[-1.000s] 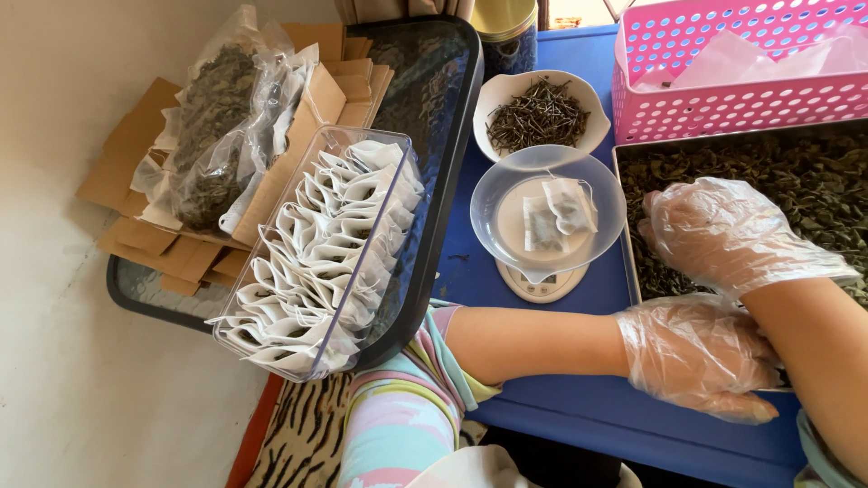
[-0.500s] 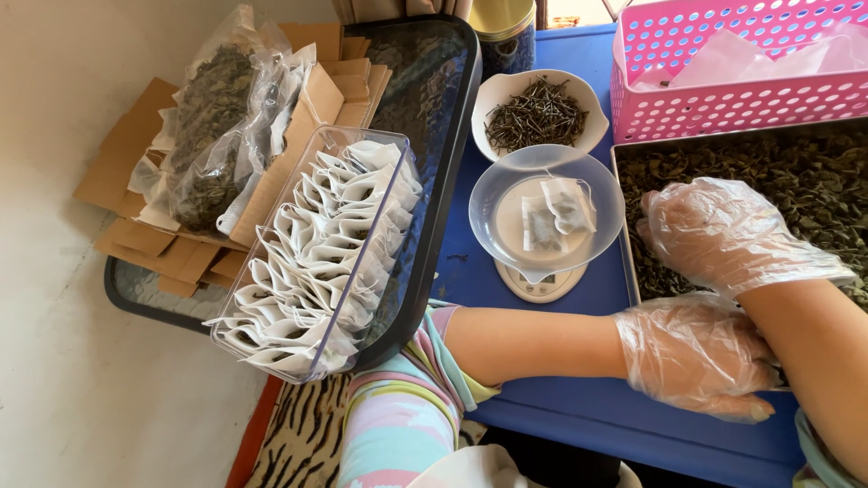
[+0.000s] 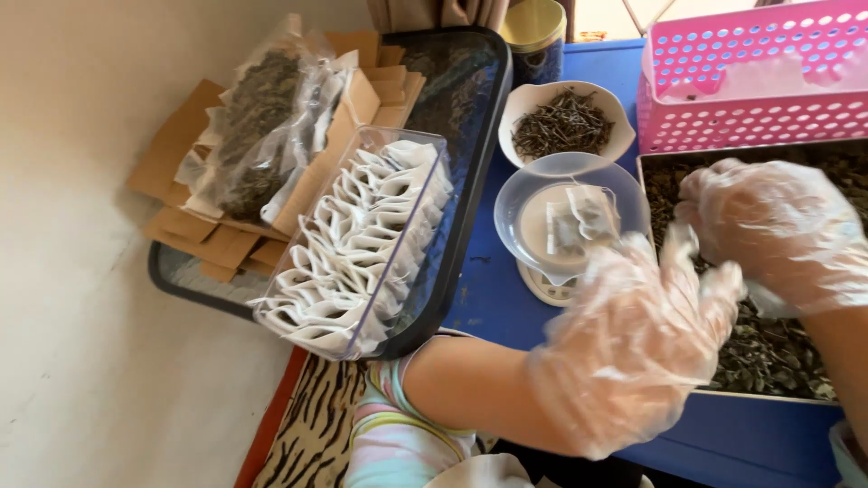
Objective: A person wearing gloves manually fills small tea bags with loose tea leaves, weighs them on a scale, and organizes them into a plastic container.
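left hand [image 3: 633, 348] gloved, fingers spread, empty, by tray of dried leaves [image 3: 778, 343] | right hand [image 3: 782, 230] gloved, curled over leaves, grip unclear

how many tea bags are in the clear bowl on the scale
2, side by side in the clear bowl: one tea bag on the left, the other tea bag on the right; the left hand may hide more.

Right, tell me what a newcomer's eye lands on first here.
Two hands in clear plastic gloves fill the lower right: the left hand in front, the right hand over a tray of dried leaves. Just left of them a clear bowl with a small filled bag sits on a scale. Further left, a clear box of white paper bags rests on a black tray.
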